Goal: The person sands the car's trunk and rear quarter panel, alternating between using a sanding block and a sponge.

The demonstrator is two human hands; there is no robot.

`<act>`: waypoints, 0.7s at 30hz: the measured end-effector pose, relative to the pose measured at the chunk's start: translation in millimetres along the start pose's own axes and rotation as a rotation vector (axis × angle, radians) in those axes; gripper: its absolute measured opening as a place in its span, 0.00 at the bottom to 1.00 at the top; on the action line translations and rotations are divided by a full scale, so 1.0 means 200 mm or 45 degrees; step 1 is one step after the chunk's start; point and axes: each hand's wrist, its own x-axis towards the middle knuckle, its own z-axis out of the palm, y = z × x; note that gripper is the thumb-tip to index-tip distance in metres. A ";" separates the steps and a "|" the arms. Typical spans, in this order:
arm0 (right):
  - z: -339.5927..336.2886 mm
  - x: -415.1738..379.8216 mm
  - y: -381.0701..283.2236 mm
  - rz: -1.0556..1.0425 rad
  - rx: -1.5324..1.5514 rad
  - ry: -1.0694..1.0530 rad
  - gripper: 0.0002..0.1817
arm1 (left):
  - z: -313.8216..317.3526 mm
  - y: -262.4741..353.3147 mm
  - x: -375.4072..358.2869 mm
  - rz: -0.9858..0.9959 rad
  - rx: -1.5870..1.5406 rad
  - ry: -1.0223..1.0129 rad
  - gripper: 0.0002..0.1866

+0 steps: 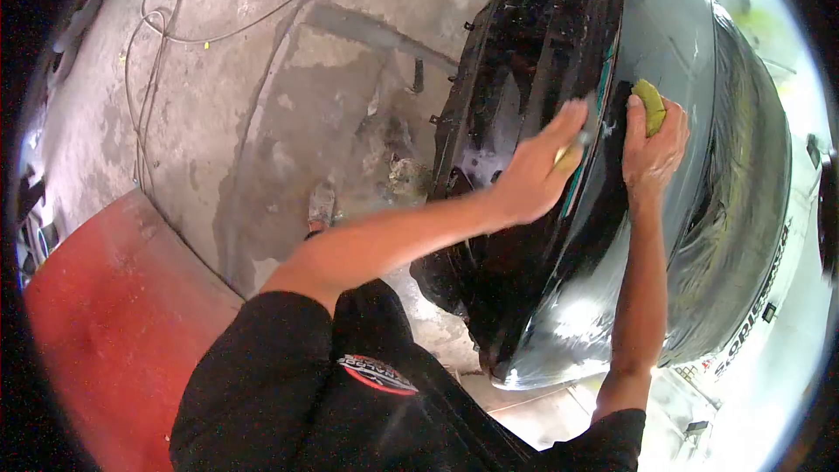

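Observation:
My left hand, smeared by motion, is closed over the bumper's dark edge, with a small yellowish piece showing at its fingers; I cannot tell what kind of thing it is. A yellow-green sponge is gripped between the thumb and fingers of my right hand, right at the grey face of the bumper. That face has pale, wet-looking streaks. Its black ribbed inner side faces left, beneath my left forearm.
Dark, wrinkled covering lies along the right of the bumper. A red panel leans in at the lower left. A thin hose or cable loops across the stained concrete floor. My shoe shows below my left arm.

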 end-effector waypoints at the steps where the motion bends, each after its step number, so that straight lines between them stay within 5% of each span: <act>1: 0.02 0.00 0.01 0.007 -0.004 0.005 0.23 | 0.02 -0.03 0.18 -0.008 0.127 0.084 0.24; 4: 0.01 -0.01 -0.02 0.053 -0.008 -0.026 0.22 | 0.01 -0.20 0.81 0.253 0.639 0.169 0.17; 6: 0.01 -0.01 -0.02 0.042 0.012 -0.028 0.22 | 0.05 -0.25 0.80 0.300 0.873 0.187 0.16; 8: 0.00 0.01 -0.03 0.036 0.023 -0.017 0.22 | 0.06 -0.06 0.45 0.012 0.122 0.254 0.21; 11: -0.01 0.00 -0.03 0.025 0.014 -0.025 0.22 | 0.01 0.02 -0.22 -0.135 0.041 -0.124 0.32; 14: 0.00 0.01 -0.01 0.037 -0.001 -0.032 0.22 | 0.01 0.02 -0.30 0.009 0.088 -0.138 0.34; 16: 0.00 0.01 -0.02 0.065 -0.009 -0.037 0.22 | 0.02 0.00 0.13 0.022 0.134 0.059 0.33; 18: 0.00 0.00 -0.02 0.043 0.007 -0.034 0.22 | -0.06 0.01 0.68 -0.375 0.175 -0.126 0.33; 21: 0.00 -0.01 -0.03 0.042 0.024 -0.051 0.23 | -0.03 -0.15 0.83 -0.066 0.372 -0.004 0.23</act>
